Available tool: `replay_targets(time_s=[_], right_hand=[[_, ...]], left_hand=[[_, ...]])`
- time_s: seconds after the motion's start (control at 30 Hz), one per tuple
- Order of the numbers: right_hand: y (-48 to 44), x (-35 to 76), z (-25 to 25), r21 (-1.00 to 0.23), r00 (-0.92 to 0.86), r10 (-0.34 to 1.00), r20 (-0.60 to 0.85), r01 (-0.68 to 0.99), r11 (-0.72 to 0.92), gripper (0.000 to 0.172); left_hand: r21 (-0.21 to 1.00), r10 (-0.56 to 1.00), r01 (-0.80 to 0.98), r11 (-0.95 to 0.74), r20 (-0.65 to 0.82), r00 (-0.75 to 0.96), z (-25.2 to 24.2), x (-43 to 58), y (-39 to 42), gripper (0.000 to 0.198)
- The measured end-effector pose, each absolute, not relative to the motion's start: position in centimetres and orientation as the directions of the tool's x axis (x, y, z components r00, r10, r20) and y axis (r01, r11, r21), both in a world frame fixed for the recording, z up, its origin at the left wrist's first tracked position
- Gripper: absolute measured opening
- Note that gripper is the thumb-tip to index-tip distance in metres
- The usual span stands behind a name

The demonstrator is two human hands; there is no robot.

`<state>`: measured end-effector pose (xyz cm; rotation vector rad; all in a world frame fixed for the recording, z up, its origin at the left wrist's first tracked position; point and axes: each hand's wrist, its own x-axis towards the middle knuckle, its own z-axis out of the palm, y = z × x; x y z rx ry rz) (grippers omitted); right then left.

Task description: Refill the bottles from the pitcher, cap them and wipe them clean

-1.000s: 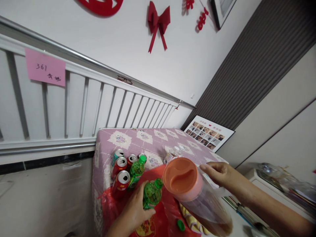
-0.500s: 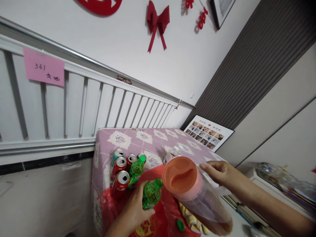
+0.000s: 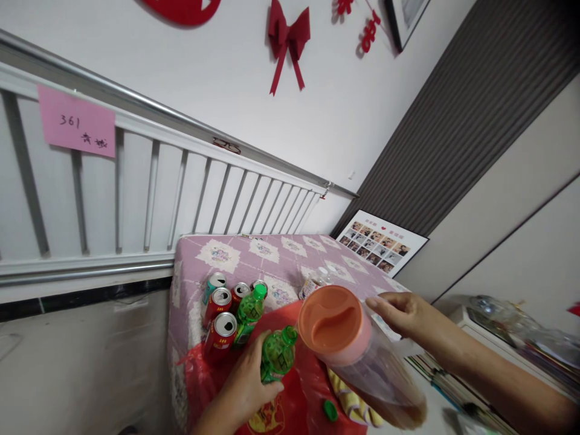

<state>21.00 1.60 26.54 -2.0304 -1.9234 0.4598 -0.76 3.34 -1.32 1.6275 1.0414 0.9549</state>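
Observation:
My left hand (image 3: 247, 380) is wrapped round a green plastic bottle (image 3: 278, 355), which stands upright with its mouth uncapped. My right hand (image 3: 401, 313) is closed at the handle side of a clear pitcher (image 3: 378, 374) with an orange lid (image 3: 331, 319). The pitcher leans toward the left, its lid end close beside the bottle's mouth, and brown liquid lies in its lower end. Whether any liquid passes between them cannot be made out. A loose green cap (image 3: 330, 410) lies on the red plastic bag (image 3: 299, 386) below the pitcher.
Left of the bottle stand a capped green bottle (image 3: 250, 311) and several opened drink cans (image 3: 222, 331). A yellow striped cloth (image 3: 351, 402) lies under the pitcher. Farther back on the patterned tablecloth (image 3: 256, 249) is a clear bottle (image 3: 313, 283). A white radiator (image 3: 181, 196) runs along the wall.
Both hands, the bottle and the pitcher keep nearly the same positions. The whole view has shifted very slightly.

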Motion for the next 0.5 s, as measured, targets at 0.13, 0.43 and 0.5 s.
replay_targets(time_s=[0.13,0.43,0.5], right_hand=[[1.5,20.7,26.8,-0.427,0.058,0.998,-0.018,0.902,-0.06,0.065],[1.3,19.9,27.2,-0.433,0.07,0.997,0.015,0.899,-0.057,0.066],[1.3,19.9,27.2,-0.429,0.076,0.997,0.009,0.901,-0.065,0.066]], left_hand=[[0.965,0.936,0.196,-0.173,0.1,0.337,-1.1,-0.9,3.4,0.094],[0.972,0.938,0.148,-0.184,0.128,0.322,-1.8,-0.9,3.5,0.094],[0.97,0.939,0.164,-0.179,0.119,0.322,-1.7,-0.9,3.5,0.093]])
